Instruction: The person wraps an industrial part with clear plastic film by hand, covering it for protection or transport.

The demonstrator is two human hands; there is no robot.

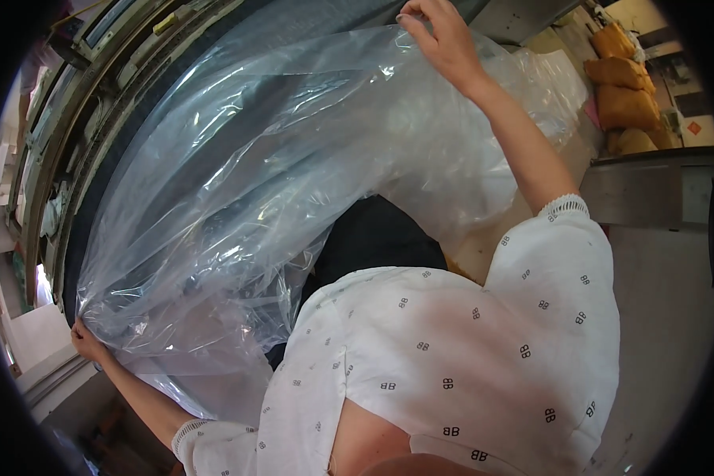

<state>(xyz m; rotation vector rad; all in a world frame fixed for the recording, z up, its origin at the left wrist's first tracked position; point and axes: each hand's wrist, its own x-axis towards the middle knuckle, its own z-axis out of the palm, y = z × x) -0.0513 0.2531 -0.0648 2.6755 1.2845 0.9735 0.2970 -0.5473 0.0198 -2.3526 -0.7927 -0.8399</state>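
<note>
A wide sheet of clear plastic film [238, 159] spreads from the far left across the middle to the right, wrinkled and shiny. At the lower left, my left hand [87, 343] is closed on the film's gathered edge, with creases running away from its fingers. My right arm reaches out to the top, where my right hand [443, 44] has its thumb and fingers together at the film's far edge. The film also hangs down in loose folds near my dark-clothed leg [377, 236].
A long dark machine frame with metal rails [79, 159] curves along the left, a small yellow piece [165, 24] on it. Stacked tan sacks [623, 87] stand at the far right, beyond a grey metal box or table [650, 189]. A pale panel [41, 341] lies near my left hand.
</note>
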